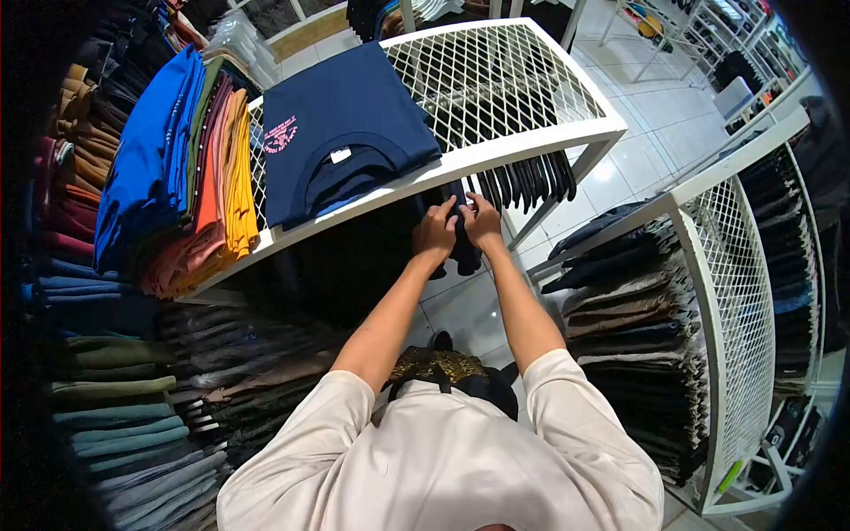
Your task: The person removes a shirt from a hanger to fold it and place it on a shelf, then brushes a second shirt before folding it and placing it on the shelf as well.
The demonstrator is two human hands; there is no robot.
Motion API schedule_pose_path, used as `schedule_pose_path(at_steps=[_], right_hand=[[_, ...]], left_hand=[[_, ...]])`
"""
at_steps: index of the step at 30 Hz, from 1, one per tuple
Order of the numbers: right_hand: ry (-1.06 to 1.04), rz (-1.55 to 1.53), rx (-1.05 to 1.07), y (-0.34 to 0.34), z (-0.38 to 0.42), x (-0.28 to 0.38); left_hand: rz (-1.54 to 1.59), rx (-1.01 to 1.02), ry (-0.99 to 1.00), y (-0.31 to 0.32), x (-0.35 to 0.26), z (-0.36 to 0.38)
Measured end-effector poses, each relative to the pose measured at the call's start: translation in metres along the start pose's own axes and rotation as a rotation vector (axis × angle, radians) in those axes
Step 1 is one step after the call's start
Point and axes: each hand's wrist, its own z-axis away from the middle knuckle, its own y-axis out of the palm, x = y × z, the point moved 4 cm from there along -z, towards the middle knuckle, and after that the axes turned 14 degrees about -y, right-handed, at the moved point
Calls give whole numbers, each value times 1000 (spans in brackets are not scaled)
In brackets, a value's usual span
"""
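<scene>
Both my hands reach forward under the front edge of a white mesh-topped rack (522, 142), close together among dark clothes. My left hand (434, 232) has its fingers curled at a dark hanging garment (467, 257). Beside it on the right, my right hand (481, 221) pinches at the same dark cloth, fingertips just below the rack's edge. A row of black hangers (536, 181) hangs immediately right of my hands. Above them on the mesh lies a folded navy T-shirt (354, 106) with a pink print and a white neck label.
Stacked folded shirts in blue (150, 150), orange and yellow (239, 177) sit left on the rack. Folded trousers (124, 434) fill shelves at lower left. Another white rack (699, 257) with dark folded clothes stands close on my right. Tiled floor (474, 310) shows between.
</scene>
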Motion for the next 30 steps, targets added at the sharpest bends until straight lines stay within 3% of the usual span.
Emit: schedule_pose_path(at_steps=[5,12,15,30], right_hand=[[-190,205,-22,13,-4,-14],[47,235,55,-6,-5,2],[-4,162,71,-17,2,8],[-26,384,-22,-73,109,32]], left_hand=[[-27,-22,7,3,2,2],[-94,32,-50,2,-5,3],[-108,67,-56,5,-4,4],[-19,89,31,6,-9,30]])
